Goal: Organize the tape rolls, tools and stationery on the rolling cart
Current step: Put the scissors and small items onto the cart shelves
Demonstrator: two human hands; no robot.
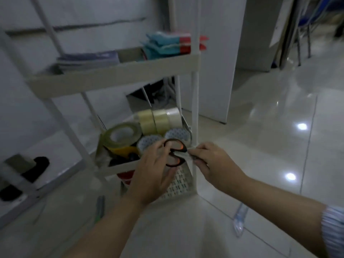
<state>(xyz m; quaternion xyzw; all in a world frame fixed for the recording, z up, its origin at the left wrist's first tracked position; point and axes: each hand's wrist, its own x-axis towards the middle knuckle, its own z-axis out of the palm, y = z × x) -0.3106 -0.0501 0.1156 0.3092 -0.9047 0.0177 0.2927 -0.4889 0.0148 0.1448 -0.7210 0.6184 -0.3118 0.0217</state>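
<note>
Floor, near: a green pen (pixel 100 208) lies left of your forearms; a clear ruler (pixel 239 219) lies between them, toward the right.

Your left hand (pixel 151 174): palm down, forearm reaching in from the near left, fingers (pixel 158 146) curled around the black-and-orange handle loops of the scissors (pixel 175 152).

Your right hand (pixel 210 162): reaching in from the right, striped sleeve (pixel 333 229) at the frame edge, fingers pinched shut on the blade end. The scissors' long axis runs left to right, handles left, over the near right corner of the cart's middle tray (pixel 121 167).

Middle tray: yellowish tape roll (pixel 122 135) at left, two patterned rolls (pixel 149 143) near, three clear rolls (pixel 160 121) standing on edge behind.

Top tray (pixel 104 79), far: stacked papers (pixel 89 60) left, teal-and-red packets (pixel 167 44) right.
</note>
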